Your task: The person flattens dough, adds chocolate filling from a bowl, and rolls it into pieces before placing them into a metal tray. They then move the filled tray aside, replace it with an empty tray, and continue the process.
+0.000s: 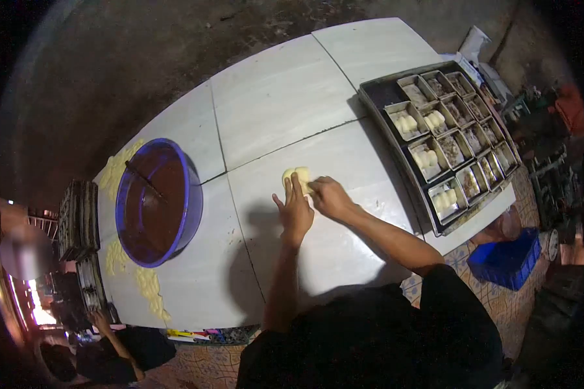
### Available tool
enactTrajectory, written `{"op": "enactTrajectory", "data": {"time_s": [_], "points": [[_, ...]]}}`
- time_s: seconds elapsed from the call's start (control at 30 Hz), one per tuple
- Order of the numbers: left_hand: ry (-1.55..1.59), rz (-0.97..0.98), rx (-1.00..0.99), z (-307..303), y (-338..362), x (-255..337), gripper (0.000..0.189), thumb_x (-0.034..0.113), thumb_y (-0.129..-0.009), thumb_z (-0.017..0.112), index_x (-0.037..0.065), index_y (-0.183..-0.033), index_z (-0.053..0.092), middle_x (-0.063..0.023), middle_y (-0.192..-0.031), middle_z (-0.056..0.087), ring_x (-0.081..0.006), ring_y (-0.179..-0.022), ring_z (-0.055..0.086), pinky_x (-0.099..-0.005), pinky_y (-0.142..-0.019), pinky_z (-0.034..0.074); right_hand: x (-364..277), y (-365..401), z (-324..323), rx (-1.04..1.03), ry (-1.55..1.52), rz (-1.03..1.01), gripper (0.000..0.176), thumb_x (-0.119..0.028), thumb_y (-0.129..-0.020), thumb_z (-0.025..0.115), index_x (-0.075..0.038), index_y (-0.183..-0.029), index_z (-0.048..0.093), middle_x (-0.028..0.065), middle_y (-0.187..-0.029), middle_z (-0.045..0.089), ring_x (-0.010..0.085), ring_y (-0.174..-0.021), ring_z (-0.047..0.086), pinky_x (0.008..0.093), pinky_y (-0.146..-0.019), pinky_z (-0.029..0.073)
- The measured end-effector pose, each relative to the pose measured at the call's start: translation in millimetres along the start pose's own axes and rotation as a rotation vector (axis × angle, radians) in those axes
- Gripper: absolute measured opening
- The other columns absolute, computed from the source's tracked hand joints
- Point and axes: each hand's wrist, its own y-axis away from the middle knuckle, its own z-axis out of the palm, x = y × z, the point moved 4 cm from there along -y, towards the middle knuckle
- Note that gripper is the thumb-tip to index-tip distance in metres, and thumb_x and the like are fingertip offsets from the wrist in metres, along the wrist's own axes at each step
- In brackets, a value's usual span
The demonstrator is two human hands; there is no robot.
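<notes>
A small pale-yellow piece of dough (pixel 288 174) lies on the white tiled table near its middle. My left hand (pixel 296 212) rests on it, fingers stretched out over the dough and thumb apart. At the dough's right edge is my right hand (pixel 332 199), its fingers curled closed and touching the dough; the fingertips are partly hidden. To the right, a large dark tray (pixel 401 178) carries rows of small metal loaf tins (pixel 416 91). Several tins hold pale dough pieces (pixel 405 123).
A big blue-purple basin (pixel 193 214) with brown contents and a dark stick (pixel 144 179) stands on the left. Flattened dough strips (pixel 150 292) lie around it. Stacked tins (pixel 78 220) are at the far left, near another person's hand (pixel 100 321). A blue crate (pixel 507 260) is lower right.
</notes>
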Motion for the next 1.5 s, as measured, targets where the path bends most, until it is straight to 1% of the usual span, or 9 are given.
{"op": "enactTrajectory", "data": {"time_s": [0.27, 0.4, 0.5, 0.9, 1.0, 1.17, 1.23, 1.33, 1.5], "points": [[0.452, -0.022, 0.254, -25, 23, 17, 0.063, 0.012, -0.086, 0.058, -0.002, -0.14, 0.029, -0.0214, -0.141, 0.038, -0.0362, -0.133, 0.034, -0.0541, -0.105, 0.028, -86, 79, -184, 0.113, -0.186, 0.101, 0.02, -0.014, -0.081, 0.066, -0.002, -0.096, 0.07, 0.01, -0.111, 0.057, 0.0164, -0.08, 0.057, 0.0315, -0.077, 0.048], [1.845, -0.228, -0.194, -65, 75, 99, 0.031, 0.017, -0.096, 0.053, -0.004, -0.117, 0.058, -0.0066, -0.105, 0.063, -0.0101, -0.093, 0.058, -0.0237, -0.08, 0.044, -100, 101, -175, 0.054, -0.289, -0.017, 0.019, -0.009, -0.083, 0.064, -0.004, -0.101, 0.07, 0.0092, -0.108, 0.057, 0.0177, -0.091, 0.057, 0.031, -0.083, 0.047], [1.637, -0.198, 0.03, -73, 101, 113, 0.022, 0.015, -0.093, 0.057, -0.003, -0.104, 0.064, -0.0027, -0.093, 0.064, -0.004, -0.085, 0.052, -0.0198, -0.075, 0.041, -96, 107, -134, 0.148, -0.479, 0.077, 0.02, -0.012, -0.085, 0.063, -0.004, -0.102, 0.069, 0.0096, -0.101, 0.057, 0.02, -0.095, 0.056, 0.0317, -0.083, 0.046], [2.954, -0.132, -0.173, -91, 137, 52, 0.073, 0.051, -0.087, 0.049, -0.001, -0.137, 0.036, -0.0191, -0.131, 0.047, -0.0299, -0.119, 0.048, -0.041, -0.1, 0.041, -115, 71, -28, -0.33, -0.917, 0.031, 0.075, -0.052, -0.083, 0.059, -0.007, -0.135, 0.03, 0.0164, -0.144, 0.029, 0.0322, -0.134, 0.024, 0.0474, -0.108, 0.026], [2.648, 0.224, -0.199, -129, 100, 11, 0.095, 0.068, -0.085, 0.041, -0.009, -0.138, 0.027, -0.0252, -0.133, 0.041, -0.0333, -0.128, 0.037, -0.0465, -0.107, 0.031, -103, 66, -12, -0.468, -1.056, 0.089, 0.101, -0.063, -0.08, 0.058, -0.008, -0.148, 0.006, 0.02, -0.147, 0.02, 0.0342, -0.136, 0.023, 0.0488, -0.106, 0.031], [0.817, -0.536, 0.628, -210, 16, -220, 0.054, 0.043, -0.099, 0.039, -0.008, -0.108, 0.055, -0.0119, -0.091, 0.061, -0.0214, -0.069, 0.06, -0.0405, -0.068, 0.051, -124, 50, -18, -0.331, -1.015, 0.208, 0.116, -0.08, -0.066, 0.056, -0.014, -0.15, 0.011, 0.0129, -0.153, 0.014, 0.0332, -0.133, 0.027, 0.0472, -0.094, 0.042], [0.173, -0.662, 0.615, -181, -13, -307, 0.086, 0.069, -0.089, 0.028, -0.009, -0.109, 0.06, -0.0262, -0.104, 0.064, -0.0391, -0.103, 0.059, -0.0452, -0.089, 0.043, -111, 50, -11, -0.34, -1.103, 0.147, 0.103, -0.06, -0.078, 0.062, -0.01, -0.148, 0.006, 0.0207, -0.149, 0.014, 0.0355, -0.136, 0.02, 0.0553, -0.106, 0.031], [0.755, -0.953, -0.048, -186, -7, -287, 0.097, 0.074, -0.087, 0.017, -0.009, -0.119, 0.056, -0.0277, -0.108, 0.062, -0.0373, -0.109, 0.057, -0.0433, -0.094, 0.04, -94, 53, 10, -0.349, -1.152, 0.104, 0.086, -0.045, -0.088, 0.059, -0.011, -0.148, 0.008, 0.0195, -0.151, 0.012, 0.0319, -0.136, 0.021, 0.0546, -0.106, 0.031], [0.735, -0.755, 0.369, -209, 4, -226, 0.09, 0.069, -0.091, 0.017, -0.006, -0.107, 0.063, -0.0175, -0.09, 0.068, -0.0233, -0.082, 0.066, -0.0311, -0.074, 0.05, -88, 46, 24, -0.246, -1.205, 0.148, 0.078, -0.039, -0.091, 0.057, -0.009, -0.148, 0.012, 0.0187, -0.149, 0.022, 0.025, -0.132, 0.032, 0.0486, -0.108, 0.033]]}}
